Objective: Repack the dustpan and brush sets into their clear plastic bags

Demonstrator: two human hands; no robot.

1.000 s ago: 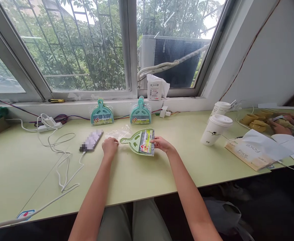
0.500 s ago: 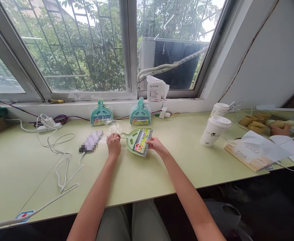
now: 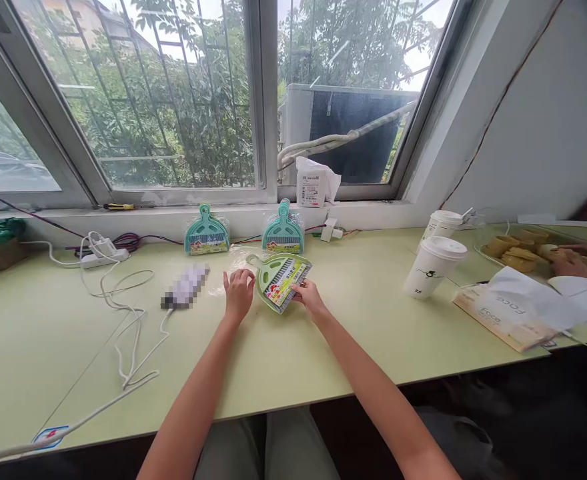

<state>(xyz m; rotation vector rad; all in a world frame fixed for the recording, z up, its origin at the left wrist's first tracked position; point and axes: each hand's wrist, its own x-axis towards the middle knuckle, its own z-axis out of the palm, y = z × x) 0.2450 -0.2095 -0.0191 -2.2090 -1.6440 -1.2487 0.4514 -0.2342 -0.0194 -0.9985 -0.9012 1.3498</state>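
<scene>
- The right hand [image 3: 309, 298] grips the lower right edge of the light green dustpan [image 3: 279, 280], fingers pinched on the wide open end where the brush bristles and the colourful label card [image 3: 282, 283] lie.
- The left hand [image 3: 238, 294] rests on the table with its fingers spread and loose, holding nothing — its fingertips sit just beside the pan's left rim, near the handle [image 3: 254, 261].
- The dustpan lies flat on the pale green table [image 3: 323, 347] between the 2 hands. Its long axis runs on a slant: handle up and to the left, away from the person, wide mouth down and to the right, towards the right hand.
- So the mouth end is at the right hand's grip, and the handle end is nearer the left hand, just beyond and to the right of its fingertips.
- A crumpled clear plastic wrapper [image 3: 233, 263] lies on the table just beyond the left hand, touching or nearly touching the handle end — I cannot tell which.
- Further out, 2 teal dustpan sets [image 3: 206, 231] in wrappers lean against the sill behind, well apart from both hands.
- A phone [image 3: 185, 287] on a white cable lies to the left of the left hand, near it but not touching.
</scene>
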